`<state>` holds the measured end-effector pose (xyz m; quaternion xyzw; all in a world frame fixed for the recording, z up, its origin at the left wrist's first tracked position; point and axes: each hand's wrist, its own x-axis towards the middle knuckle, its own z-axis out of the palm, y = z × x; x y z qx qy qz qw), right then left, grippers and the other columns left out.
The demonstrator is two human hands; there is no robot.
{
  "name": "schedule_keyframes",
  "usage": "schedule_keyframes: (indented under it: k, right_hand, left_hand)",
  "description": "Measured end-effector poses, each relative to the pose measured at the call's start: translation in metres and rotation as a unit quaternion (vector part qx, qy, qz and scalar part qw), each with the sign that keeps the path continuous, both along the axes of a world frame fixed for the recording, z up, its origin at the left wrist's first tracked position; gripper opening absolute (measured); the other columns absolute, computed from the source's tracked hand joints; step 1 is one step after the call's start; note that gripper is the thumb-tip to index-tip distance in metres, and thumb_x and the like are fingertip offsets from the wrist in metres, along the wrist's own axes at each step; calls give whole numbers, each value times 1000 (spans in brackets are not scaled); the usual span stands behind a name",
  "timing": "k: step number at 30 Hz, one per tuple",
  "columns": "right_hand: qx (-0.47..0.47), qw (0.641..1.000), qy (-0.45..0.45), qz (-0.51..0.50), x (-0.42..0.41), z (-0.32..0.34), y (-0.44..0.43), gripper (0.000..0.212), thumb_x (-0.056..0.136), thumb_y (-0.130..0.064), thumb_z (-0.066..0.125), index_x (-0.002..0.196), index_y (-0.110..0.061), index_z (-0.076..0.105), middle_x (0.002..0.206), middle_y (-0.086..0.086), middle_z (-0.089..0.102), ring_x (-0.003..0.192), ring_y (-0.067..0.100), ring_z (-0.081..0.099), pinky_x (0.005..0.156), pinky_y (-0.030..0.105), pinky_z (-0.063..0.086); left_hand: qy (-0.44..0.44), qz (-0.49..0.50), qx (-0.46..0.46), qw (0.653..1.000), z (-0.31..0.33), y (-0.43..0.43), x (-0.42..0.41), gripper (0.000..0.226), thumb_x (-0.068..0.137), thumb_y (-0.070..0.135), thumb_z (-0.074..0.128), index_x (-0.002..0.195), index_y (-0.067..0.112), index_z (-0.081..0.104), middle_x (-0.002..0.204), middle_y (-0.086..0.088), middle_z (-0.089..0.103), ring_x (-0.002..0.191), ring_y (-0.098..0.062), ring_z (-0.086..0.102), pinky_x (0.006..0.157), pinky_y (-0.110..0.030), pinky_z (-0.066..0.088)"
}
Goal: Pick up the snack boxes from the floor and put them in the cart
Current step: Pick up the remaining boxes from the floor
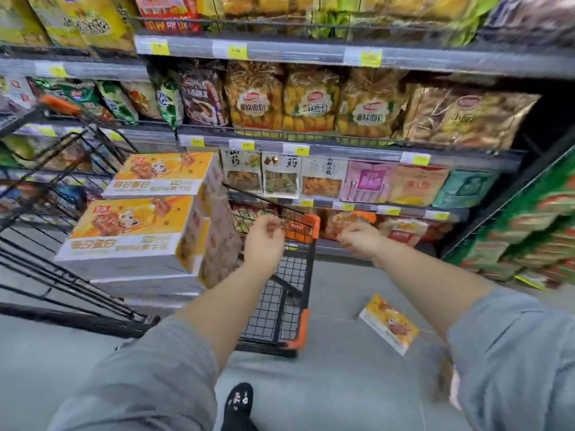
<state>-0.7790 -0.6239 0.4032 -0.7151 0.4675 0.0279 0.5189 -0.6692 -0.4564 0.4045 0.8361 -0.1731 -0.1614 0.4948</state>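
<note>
A black wire cart [281, 293] with orange corners stands in front of me. Two orange-and-white snack boxes are stacked in it, an upper box [165, 174] on a lower box [133, 228], with more white box edges beneath. One more snack box [389, 323] lies tilted on the grey floor to the right of the cart. My left hand [264, 241] hovers over the cart's right side, fingers loosely curled, holding nothing. My right hand [357, 237] is beside it past the cart's orange corner, fingers also loosely curled and empty.
Store shelves [311, 147] full of snack bags run across the back. A green-stocked rack [529, 231] closes the right side. My foot in a black shoe [238, 402] stands on the floor below the cart. A dark wire frame [62, 275] lies to the left.
</note>
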Motion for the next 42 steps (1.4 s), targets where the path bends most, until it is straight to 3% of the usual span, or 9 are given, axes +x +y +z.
schedule_keyframes:
  k: [8, 12, 15, 20, 25, 32, 35, 38, 42]
  right_hand:
    - [15, 998, 44, 35, -107, -37, -77, 24, 90, -17, 56, 67, -15, 53, 75, 5, 54, 73, 18, 49, 63, 26, 38]
    - [3, 996, 74, 43, -120, -57, -111, 28, 87, -14, 59, 61, -12, 50, 65, 4, 45, 60, 17, 41, 60, 26, 32]
    - [15, 997, 77, 27, -120, -78, -133, 12, 87, -16, 62, 80, -8, 57, 74, 4, 52, 76, 21, 48, 70, 28, 37]
    - [51, 993, 106, 14, -111, -127, -168, 27, 89, -13, 61, 114, -3, 57, 99, 9, 54, 90, 22, 51, 91, 40, 47]
    - [69, 989, 129, -4, -113, -219, -210, 35, 88, -10, 61, 120, 4, 54, 103, 19, 62, 90, 26, 58, 75, 29, 43]
    - [136, 974, 180, -37, -144, -412, -252, 19, 85, -14, 57, 70, -20, 48, 65, 4, 42, 47, 16, 40, 45, 25, 28]
    - [107, 973, 201, -43, -164, -495, -261, 14, 77, -20, 63, 87, -15, 55, 77, 7, 52, 67, 24, 54, 62, 29, 41]
    - [69, 966, 236, -76, -180, -567, -268, 54, 86, -32, 61, 129, -3, 44, 119, 13, 56, 113, 32, 55, 90, 32, 43]
    - [-8, 954, 289, -86, -196, -653, -281, 68, 82, -49, 58, 131, -6, 43, 132, 17, 51, 124, 36, 49, 100, 39, 40]
  left_hand:
    - [102, -21, -3, 995, -52, -89, -109, 22, 92, 4, 51, 112, 4, 59, 85, 3, 56, 86, -15, 53, 64, -6, 40]
    - [119, -35, 30, 992, -77, -118, -122, 23, 94, 8, 51, 115, 6, 59, 95, -5, 60, 85, -20, 56, 66, -11, 42]
    - [142, -36, 53, 988, -100, -139, -121, 22, 93, 9, 50, 112, 10, 60, 104, -16, 65, 88, -33, 60, 76, -30, 47]
    - [189, -13, 58, 980, -153, -183, -116, 20, 93, 10, 52, 112, 11, 60, 99, -10, 64, 81, -21, 54, 79, -29, 43]
    - [240, -16, 56, 969, -236, -229, -122, 16, 92, 1, 52, 105, 7, 59, 73, 2, 54, 59, -11, 46, 60, -27, 39]
    - [262, 11, 70, 962, -404, -277, -149, 22, 90, -8, 49, 90, 13, 55, 71, 5, 50, 52, 3, 50, 53, -10, 38]
    - [285, -4, 116, 952, -479, -291, -161, 21, 91, -1, 47, 104, 11, 59, 79, 0, 54, 64, -10, 52, 57, -15, 41]
    - [305, -39, 179, 935, -555, -306, -163, 31, 94, 10, 44, 123, 13, 55, 105, -8, 61, 90, -27, 58, 77, -28, 45]
    - [273, -107, 231, 928, -637, -331, -160, 43, 96, 14, 45, 139, 11, 44, 136, -12, 52, 122, -29, 52, 96, -29, 42]
